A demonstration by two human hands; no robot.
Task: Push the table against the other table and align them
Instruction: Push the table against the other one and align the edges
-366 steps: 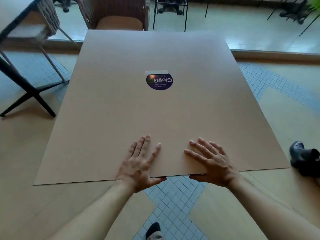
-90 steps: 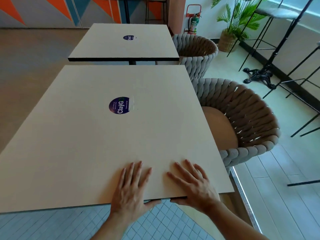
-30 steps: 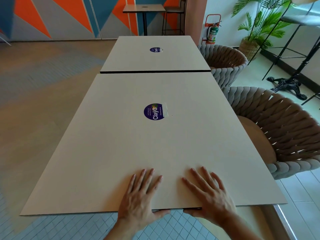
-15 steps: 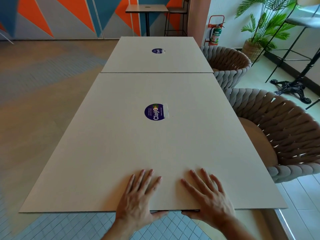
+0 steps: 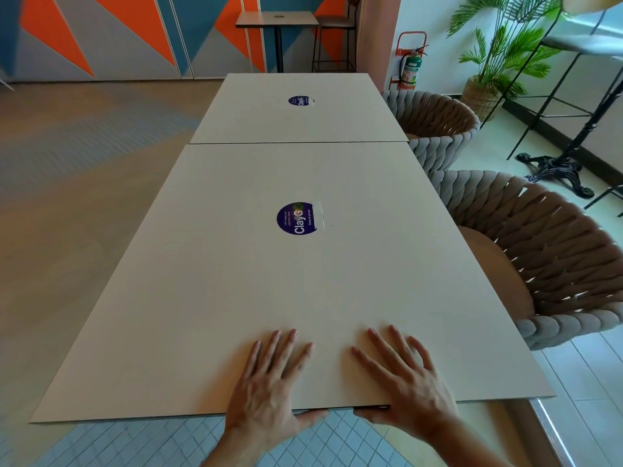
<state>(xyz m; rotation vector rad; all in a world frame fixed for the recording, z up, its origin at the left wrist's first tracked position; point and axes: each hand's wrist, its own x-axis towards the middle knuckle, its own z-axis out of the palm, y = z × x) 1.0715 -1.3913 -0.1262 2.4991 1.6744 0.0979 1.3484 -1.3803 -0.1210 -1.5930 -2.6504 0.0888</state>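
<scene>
A beige square table (image 5: 209, 298) with a round blue sticker (image 5: 298, 218) fills the near view. Its far edge touches a second, matching table (image 5: 256, 112), with only a thin dark seam between them; the side edges line up closely. My left hand (image 5: 269, 385) and my right hand (image 5: 404, 382) lie on the near table's front edge, fingers spread flat on top and thumbs hooked under the rim, gripping it.
Two woven grey chairs (image 5: 556, 264) (image 5: 435, 126) stand close along the tables' right side. A black cast-iron stand base (image 5: 556, 170) and a potted palm (image 5: 499, 59) are further right. Open wooden floor (image 5: 67, 197) lies to the left. A small high table (image 5: 276, 20) stands by the back wall.
The near table slid forward until the dark gap to the far table closed to a thin seam. My hands kept the same hold on the front edge.
</scene>
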